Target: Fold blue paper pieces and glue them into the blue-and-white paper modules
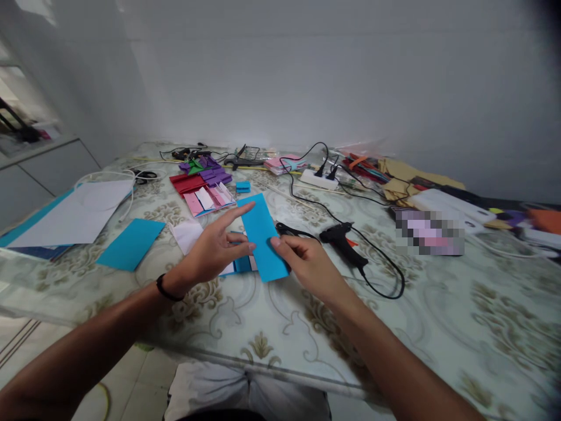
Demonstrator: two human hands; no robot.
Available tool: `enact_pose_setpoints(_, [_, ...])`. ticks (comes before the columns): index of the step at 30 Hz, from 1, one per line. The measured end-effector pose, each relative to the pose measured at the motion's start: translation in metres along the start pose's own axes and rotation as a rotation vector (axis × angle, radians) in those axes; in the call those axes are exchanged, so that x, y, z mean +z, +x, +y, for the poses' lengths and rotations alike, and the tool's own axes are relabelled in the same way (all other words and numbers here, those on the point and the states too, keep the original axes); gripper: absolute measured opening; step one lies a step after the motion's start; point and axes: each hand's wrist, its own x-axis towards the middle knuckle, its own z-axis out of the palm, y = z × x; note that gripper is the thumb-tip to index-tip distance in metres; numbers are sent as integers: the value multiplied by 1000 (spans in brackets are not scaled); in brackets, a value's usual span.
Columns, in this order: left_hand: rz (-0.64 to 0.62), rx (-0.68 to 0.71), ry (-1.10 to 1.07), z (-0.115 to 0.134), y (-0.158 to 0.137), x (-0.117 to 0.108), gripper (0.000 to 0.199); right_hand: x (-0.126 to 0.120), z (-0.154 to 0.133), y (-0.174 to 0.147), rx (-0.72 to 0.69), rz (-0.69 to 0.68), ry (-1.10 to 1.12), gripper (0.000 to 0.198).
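A strip of blue paper [265,237] is held up above the table, tilted slightly. My right hand [307,266] pinches it by its right edge, thumb in front. At the paper's left side is my left hand [219,242], index finger and thumb stretched apart, their tips at the paper; whether they touch it I cannot tell. Behind the strip lies a folded blue and white paper piece [241,265], partly hidden. A larger blue sheet [131,244] lies to the left, near a white paper scrap [186,235]. Scissors [291,230] lie partly covered behind my right hand.
A black glue gun [344,242] with its cord lies right of my hands, near a white power strip [319,179]. Folded pink papers [208,199] and red ones [187,184] sit behind. White sheets [79,213] lie far left. Envelopes and a white device [453,209] crowd the right.
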Motion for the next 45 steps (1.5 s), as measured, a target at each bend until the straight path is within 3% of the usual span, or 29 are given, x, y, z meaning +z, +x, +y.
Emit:
enact_pose_setpoints(29, [111,-38,-88,11,8,-7,104,0,-1,-3,-76,8,-98,61])
enact_pose_setpoints(45, [30,-24,-10,10,0,-3,84,2,-3,0,-74,-34,78,54])
